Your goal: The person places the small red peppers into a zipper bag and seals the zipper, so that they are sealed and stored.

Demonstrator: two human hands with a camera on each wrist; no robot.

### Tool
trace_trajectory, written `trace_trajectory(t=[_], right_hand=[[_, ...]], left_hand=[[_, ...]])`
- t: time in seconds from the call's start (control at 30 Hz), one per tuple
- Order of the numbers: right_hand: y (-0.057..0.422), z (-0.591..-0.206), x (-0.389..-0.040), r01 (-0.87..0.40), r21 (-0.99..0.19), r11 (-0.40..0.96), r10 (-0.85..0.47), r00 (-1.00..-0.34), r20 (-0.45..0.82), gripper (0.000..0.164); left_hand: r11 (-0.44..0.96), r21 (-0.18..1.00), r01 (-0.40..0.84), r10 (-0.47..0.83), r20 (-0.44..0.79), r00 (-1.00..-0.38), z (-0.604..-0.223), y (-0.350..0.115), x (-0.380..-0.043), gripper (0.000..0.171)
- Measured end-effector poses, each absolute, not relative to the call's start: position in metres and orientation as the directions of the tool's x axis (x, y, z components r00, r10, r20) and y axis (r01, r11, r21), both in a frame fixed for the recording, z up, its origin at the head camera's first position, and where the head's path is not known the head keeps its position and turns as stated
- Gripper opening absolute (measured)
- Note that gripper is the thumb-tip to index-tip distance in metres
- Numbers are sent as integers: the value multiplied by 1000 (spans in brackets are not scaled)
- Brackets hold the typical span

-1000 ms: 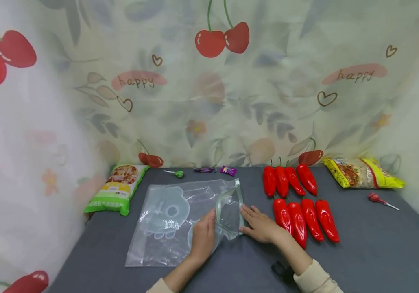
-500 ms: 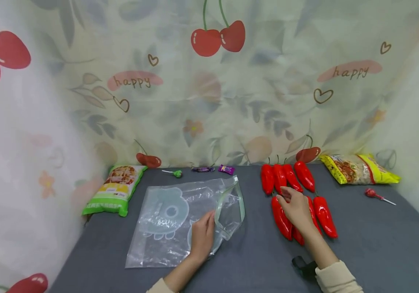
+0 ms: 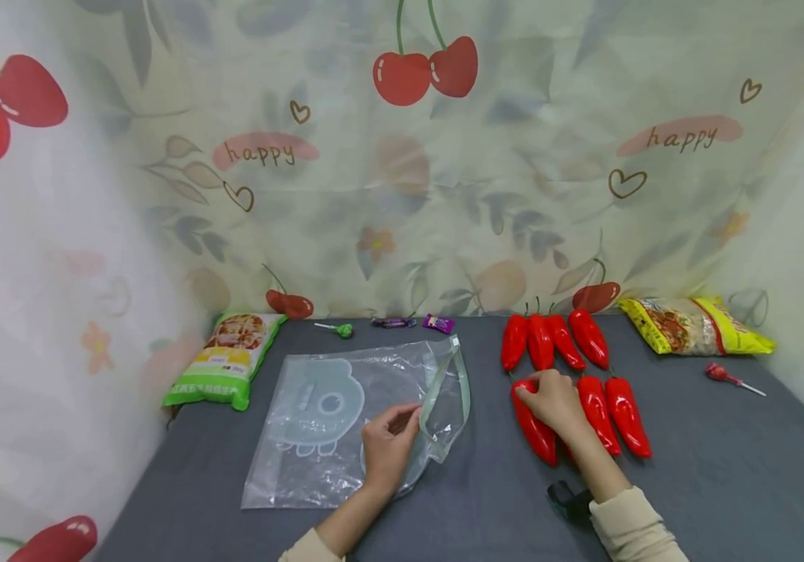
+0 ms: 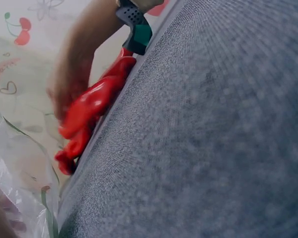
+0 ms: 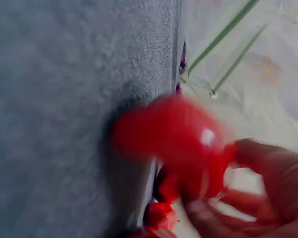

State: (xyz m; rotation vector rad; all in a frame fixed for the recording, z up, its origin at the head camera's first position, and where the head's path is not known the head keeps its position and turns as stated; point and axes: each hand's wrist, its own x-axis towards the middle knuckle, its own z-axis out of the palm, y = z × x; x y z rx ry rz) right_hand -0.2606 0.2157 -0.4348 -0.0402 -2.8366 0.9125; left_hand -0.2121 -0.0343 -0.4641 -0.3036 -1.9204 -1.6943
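Observation:
My left hand (image 3: 389,449) pinches the near lip of a clear zip bag (image 3: 325,484) that lies flat, its green-edged mouth standing open to the right. A glossy red chili pepper (image 3: 535,433), leftmost in the front row, is between the thumb and fingers of my right hand (image 3: 555,404). In the right wrist view that pepper (image 5: 174,134) is blurred, with the thumb on one side and fingers on the other. The hand partly covers the pepper beside it. More red peppers (image 3: 541,343) lie in a row behind.
At the left lies a green-and-white food packet (image 3: 222,359); a yellow packet (image 3: 697,326) lies at the far right. A red lollipop (image 3: 721,375), a green lollipop (image 3: 342,331) and purple wrapped candies (image 3: 439,323) rest on the grey table (image 3: 472,515).
My right hand has left the bag's mouth, moved right to the peppers and taken hold of one, shifting it slightly left. The left hand stays at the bag and has raised its lip a little.

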Motion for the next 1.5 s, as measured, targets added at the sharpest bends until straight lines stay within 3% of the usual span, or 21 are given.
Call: trace_trajectory(t=[0.13, 0.23, 0.33, 0.47, 0.6, 0.7, 1.0, 1.13, 1.3, 1.5], right_hand=[[216, -427, -257, -18, -689, 725, 187, -957, 222, 42], [211, -422, -258, -9, -842, 540, 325, -920, 218, 43], [199, -425, -261, 3, -966, 258, 382, -919, 99, 44], [176, -438, -262, 61, -998, 10, 305, -951, -55, 47], [156, -451, -263, 92, -994, 51, 241, -967, -78, 45], [148, -459, -265, 86, -978, 190, 203, -978, -47, 40], [168, -452, -255, -137, -794, 593, 4, -985, 173, 20], [206, -440, -247, -129, -763, 634, 64, -974, 218, 30], [246, -430, -240, -18, -768, 641, 196, -963, 187, 40], [260, -437, -242, 26, -697, 716, 185, -970, 155, 43]], left_hand=[[171, 843, 510, -179, 536, -825, -463, -35, -210, 8], [188, 826, 531, -168, 559, -812, -465, -36, -210, 7], [200, 806, 557, -148, 587, -796, -466, -36, -210, 6], [196, 797, 572, -132, 599, -790, -465, -36, -209, 7], [192, 784, 590, -121, 615, -779, -465, -35, -208, 7], [187, 776, 602, -109, 625, -773, -464, -34, -208, 7], [178, 785, 593, -116, 616, -780, -463, -31, -210, 5], [184, 781, 597, -116, 620, -776, -463, -31, -209, 6], [193, 789, 583, -129, 610, -782, -462, -34, -210, 6], [186, 802, 567, -115, 591, -798, -462, -36, -210, 7]])
